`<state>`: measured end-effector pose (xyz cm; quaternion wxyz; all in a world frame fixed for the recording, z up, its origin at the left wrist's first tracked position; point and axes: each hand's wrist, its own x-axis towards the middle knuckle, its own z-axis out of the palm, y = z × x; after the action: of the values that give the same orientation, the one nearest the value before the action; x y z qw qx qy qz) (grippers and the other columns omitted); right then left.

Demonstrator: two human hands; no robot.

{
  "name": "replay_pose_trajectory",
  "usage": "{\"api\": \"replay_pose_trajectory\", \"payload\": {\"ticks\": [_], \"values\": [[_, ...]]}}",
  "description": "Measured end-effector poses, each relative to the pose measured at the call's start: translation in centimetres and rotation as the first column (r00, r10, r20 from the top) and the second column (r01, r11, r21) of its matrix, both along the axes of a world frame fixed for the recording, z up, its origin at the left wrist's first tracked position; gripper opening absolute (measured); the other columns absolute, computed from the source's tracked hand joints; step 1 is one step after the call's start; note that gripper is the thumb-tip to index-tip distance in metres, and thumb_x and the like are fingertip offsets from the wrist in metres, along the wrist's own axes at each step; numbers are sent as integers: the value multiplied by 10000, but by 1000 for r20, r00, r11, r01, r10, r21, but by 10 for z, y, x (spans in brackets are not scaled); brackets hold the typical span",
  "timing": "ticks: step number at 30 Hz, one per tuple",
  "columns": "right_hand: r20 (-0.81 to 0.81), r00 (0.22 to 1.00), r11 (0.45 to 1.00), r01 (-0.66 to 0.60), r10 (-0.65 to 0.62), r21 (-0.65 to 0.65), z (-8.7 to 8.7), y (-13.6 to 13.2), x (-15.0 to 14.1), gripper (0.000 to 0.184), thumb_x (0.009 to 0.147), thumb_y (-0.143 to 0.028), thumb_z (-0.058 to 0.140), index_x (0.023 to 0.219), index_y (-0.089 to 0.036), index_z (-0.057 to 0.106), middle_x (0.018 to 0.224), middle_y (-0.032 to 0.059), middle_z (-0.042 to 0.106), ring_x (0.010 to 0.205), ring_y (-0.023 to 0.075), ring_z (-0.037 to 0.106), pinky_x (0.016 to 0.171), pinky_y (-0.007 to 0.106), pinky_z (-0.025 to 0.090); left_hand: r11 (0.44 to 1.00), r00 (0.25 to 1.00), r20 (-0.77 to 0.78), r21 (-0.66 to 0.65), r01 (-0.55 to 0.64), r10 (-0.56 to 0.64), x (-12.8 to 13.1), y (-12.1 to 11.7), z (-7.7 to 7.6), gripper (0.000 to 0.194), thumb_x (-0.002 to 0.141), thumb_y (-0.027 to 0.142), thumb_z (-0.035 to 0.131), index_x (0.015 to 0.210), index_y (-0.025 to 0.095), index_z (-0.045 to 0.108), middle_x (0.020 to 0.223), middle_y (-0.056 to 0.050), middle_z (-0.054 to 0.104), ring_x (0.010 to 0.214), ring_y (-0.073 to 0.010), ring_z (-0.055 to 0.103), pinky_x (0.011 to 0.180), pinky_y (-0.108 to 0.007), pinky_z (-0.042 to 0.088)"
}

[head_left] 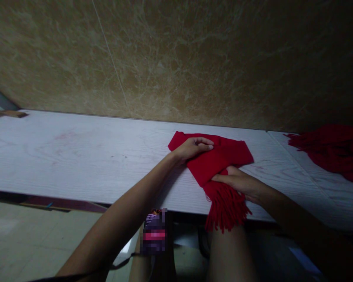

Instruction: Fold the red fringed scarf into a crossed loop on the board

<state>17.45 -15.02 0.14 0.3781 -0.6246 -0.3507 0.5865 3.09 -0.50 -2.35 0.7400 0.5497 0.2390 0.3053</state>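
Note:
A red scarf lies folded on the white wooden table, its fringe hanging over the near edge. My left hand presses on the scarf's upper left part, fingers curled over the cloth. My right hand grips the scarf just above the fringe, fingers closed on the fabric.
A second red fringed cloth lies at the table's far right. A brown marbled wall rises right behind the table. Pale floor tiles show below the table's near edge, along with my knees.

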Motion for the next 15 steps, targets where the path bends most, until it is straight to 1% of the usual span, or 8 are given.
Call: {"api": "replay_pose_trajectory", "payload": {"ticks": [4, 7, 9, 13, 15], "values": [[-5, 1000, 1000, -6, 6, 29, 0, 0, 1, 544, 603, -175, 901, 1112, -202, 713, 905, 33, 836, 764, 212, 773, 751, 295, 622, 1000, 1000, 11, -12, 0, 0, 0, 0, 0, 159, 805, 114, 851, 951, 114, 790, 878, -45, 739, 811, -112, 641, 840, -257, 488], [11, 1000, 1000, 7, -8, 22, 2, -1, 0, 545, 612, -169, 893, 1124, -187, 709, 916, 39, 836, 825, 215, 779, 776, 285, 614, 999, 1000, 13, -33, -2, 2, 0, 1, 0, 158, 803, 93, 855, 947, 107, 791, 905, -55, 751, 815, -107, 646, 829, -247, 482], [25, 1000, 1000, 12, -12, 12, 3, -1, 0, 557, 623, -166, 883, 1150, -183, 703, 929, 42, 837, 850, 221, 780, 788, 293, 611, 999, 1000, 14, -41, 3, -2, 1, 1, 0, 141, 812, 85, 850, 938, 107, 790, 886, -48, 751, 799, -100, 646, 813, -237, 475], [38, 999, 1000, -14, 13, 9, -1, -1, 3, 559, 630, -182, 876, 1164, -185, 709, 941, 49, 836, 857, 236, 781, 786, 319, 612, 999, 1000, 17, -49, 13, -12, 0, 2, 0, 141, 819, 87, 852, 942, 111, 788, 849, -30, 743, 770, -85, 641, 798, -226, 466], [36, 999, 999, -26, 26, 22, -3, 0, 4, 551, 629, -196, 876, 1157, -187, 717, 959, 52, 837, 895, 246, 785, 795, 321, 613, 999, 1000, 17, -42, 17, -16, 0, 2, -1, 167, 807, 109, 871, 950, 114, 786, 845, -27, 740, 769, -85, 639, 802, -228, 466]]}}
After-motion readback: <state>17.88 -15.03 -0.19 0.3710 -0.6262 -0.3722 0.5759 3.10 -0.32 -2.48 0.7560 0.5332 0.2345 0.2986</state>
